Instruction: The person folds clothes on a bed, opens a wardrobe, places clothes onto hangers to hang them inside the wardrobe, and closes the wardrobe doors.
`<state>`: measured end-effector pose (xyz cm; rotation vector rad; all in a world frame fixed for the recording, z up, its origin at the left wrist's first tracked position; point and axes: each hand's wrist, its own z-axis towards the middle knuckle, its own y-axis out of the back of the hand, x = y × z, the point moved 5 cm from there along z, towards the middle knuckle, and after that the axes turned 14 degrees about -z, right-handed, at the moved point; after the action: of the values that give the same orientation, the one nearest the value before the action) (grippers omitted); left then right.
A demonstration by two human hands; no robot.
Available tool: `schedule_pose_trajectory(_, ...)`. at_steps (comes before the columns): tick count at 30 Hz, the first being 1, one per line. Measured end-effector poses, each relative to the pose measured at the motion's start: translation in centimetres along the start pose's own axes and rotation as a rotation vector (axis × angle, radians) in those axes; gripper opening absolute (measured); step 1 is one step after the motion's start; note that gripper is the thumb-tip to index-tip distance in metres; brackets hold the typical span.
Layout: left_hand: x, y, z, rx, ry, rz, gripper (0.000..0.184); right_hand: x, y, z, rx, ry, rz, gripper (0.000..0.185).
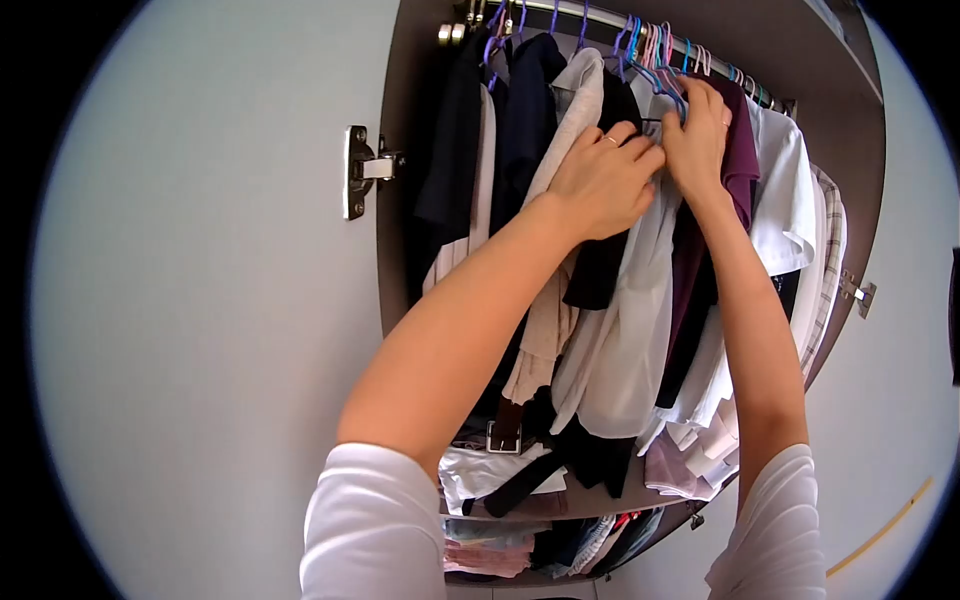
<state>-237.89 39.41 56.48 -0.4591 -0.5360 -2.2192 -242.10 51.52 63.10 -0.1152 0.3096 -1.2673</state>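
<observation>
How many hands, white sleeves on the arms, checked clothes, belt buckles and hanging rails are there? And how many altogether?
Hands: 2, the left hand and right hand
White sleeves on the arms: 2, left sleeve and right sleeve
Checked clothes: 1, the checked garment at the right
Belt buckles: 1, the metal buckle
Hanging rails: 1, the rail up top
Total: 7

A home: wardrobe [858, 150], hanging clothes [783, 190]

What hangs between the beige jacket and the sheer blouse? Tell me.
In the head view, a black garment hangs between the beige jacket and sheer blouse.
</observation>
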Motion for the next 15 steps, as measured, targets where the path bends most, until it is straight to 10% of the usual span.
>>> schedule_pose_trajectory(3,1.3,-1.3,-0.1,0.031,-0.038,0.427,0.035,-1.8,-0.3,-1.1,0.106,0.058,-0.028,0.04)
schedule_pose_trajectory(5,3.5,-1.7,0.1,0.309,0.182,0.364,0.042,-2.4,-0.1,-1.5,0.18,0.107,-0.044,0.042)
schedule_pose_trajectory(15,5.9,0.8,-3.9,0.36,0.354,0.454,0.034,-4.3,-0.1,-1.9,0.245,0.168,-0.04,0.048)
